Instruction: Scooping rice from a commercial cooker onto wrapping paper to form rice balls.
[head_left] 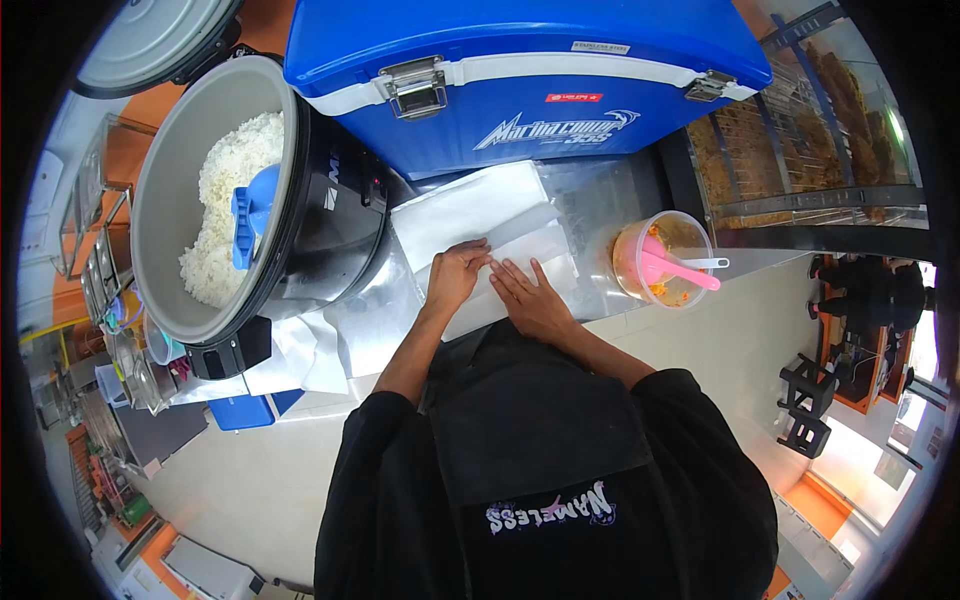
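Note:
A stack of white paper sheets [460, 207] lies on the metal counter in front of me. The top sheet has a folded or overlapping flap [525, 222] across its middle. My left hand [455, 278] is closed at that sheet's near left part, its fingertips pinching the paper. Beside it, my right hand [533, 300] lies on the paper with fingers stretched out and thumb apart. The fingertips of both hands nearly meet.
At left stands an open rice cooker [335, 205] holding white rice [232, 165] and a blue scoop [262, 200]. A large blue cooler box [540, 100] blocks the back. Right of the paper, a clear tub [630, 255] holds orange food and a pink spoon [680, 268]. A glass-fronted display case [810, 200] stands farther right.

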